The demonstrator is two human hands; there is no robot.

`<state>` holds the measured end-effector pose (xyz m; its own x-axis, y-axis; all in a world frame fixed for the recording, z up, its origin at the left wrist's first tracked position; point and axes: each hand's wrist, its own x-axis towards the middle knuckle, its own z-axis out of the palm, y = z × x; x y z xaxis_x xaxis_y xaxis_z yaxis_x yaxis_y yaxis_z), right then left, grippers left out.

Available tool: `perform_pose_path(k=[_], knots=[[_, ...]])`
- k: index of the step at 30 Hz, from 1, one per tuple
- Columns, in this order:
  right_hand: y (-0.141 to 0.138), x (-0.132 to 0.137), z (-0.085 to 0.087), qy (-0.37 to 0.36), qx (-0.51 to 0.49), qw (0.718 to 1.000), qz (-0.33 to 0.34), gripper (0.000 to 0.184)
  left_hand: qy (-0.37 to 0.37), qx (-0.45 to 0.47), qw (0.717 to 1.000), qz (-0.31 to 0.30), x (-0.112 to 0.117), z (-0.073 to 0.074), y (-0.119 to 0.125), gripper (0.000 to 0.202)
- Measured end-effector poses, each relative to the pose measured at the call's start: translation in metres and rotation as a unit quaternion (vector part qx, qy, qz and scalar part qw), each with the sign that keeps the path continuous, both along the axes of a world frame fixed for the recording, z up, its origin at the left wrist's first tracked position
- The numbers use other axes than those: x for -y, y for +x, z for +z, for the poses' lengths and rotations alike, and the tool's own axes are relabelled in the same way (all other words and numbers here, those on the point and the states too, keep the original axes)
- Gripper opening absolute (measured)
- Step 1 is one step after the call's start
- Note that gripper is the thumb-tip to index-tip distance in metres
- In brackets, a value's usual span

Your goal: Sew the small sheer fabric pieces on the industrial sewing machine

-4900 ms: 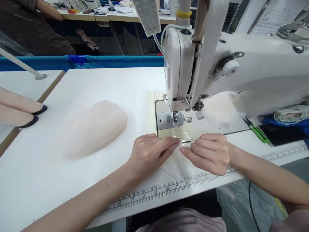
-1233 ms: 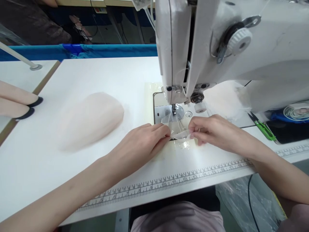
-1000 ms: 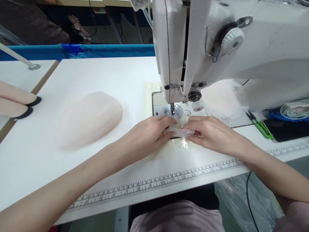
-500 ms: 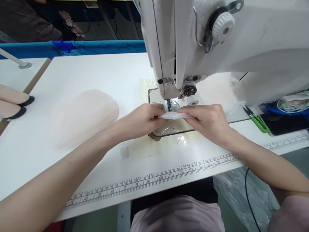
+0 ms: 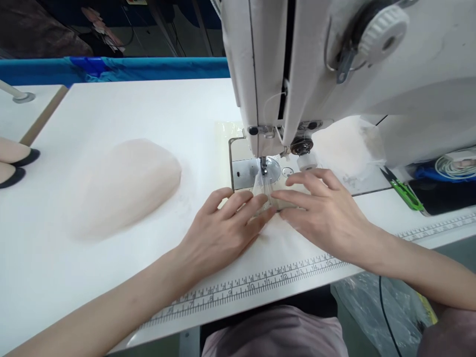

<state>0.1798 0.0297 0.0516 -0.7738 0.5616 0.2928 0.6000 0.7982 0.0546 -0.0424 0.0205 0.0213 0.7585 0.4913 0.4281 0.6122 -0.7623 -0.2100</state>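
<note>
A narrow, folded piece of sheer white fabric (image 5: 262, 187) lies under the presser foot (image 5: 264, 165) of a white sewing machine (image 5: 256, 99). My left hand (image 5: 226, 225) rests at the near left of it, with bent fingers gripping its near end; the thumb is partly hidden. To the right, my right hand (image 5: 327, 210) has its fingers apart, the index fingertip touching the fabric's right edge. Beneath both hands is the metal needle plate (image 5: 245, 171). A pale, sheer fabric pile (image 5: 137, 188) sits on the white table to the left.
More sheer pieces (image 5: 349, 144) lie behind the right hand. Green thread snips (image 5: 403, 191) lie beside a dark phone (image 5: 446, 193) at the right. A ruler strip (image 5: 253, 287) runs along the front edge. Pale, black-tipped forms (image 5: 17, 161) stand far left.
The fabric, earlier pinched between both hands in front of the presser foot, now lies under it. Both hands have moved nearer to me, and the right fingers have spread.
</note>
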Motion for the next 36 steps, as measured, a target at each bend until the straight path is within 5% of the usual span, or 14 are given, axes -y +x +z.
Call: perform_pose_path(k=[5,18,36], knots=[[-0.002,-0.001,-0.002,-0.014,0.0,0.999,0.029,0.024,-0.046,-0.046,0.997,0.031,0.008,0.003,-0.002,0.042],[-0.002,-0.007,-0.01,0.009,-0.015,1.0,0.016,0.023,-0.095,-0.016,0.995,0.028,-0.005,0.006,-0.004,0.039],[-0.007,-0.042,-0.035,0.136,-0.06,0.989,-0.016,0.02,-0.013,-0.008,0.998,0.068,-0.038,-0.003,-0.005,0.031]])
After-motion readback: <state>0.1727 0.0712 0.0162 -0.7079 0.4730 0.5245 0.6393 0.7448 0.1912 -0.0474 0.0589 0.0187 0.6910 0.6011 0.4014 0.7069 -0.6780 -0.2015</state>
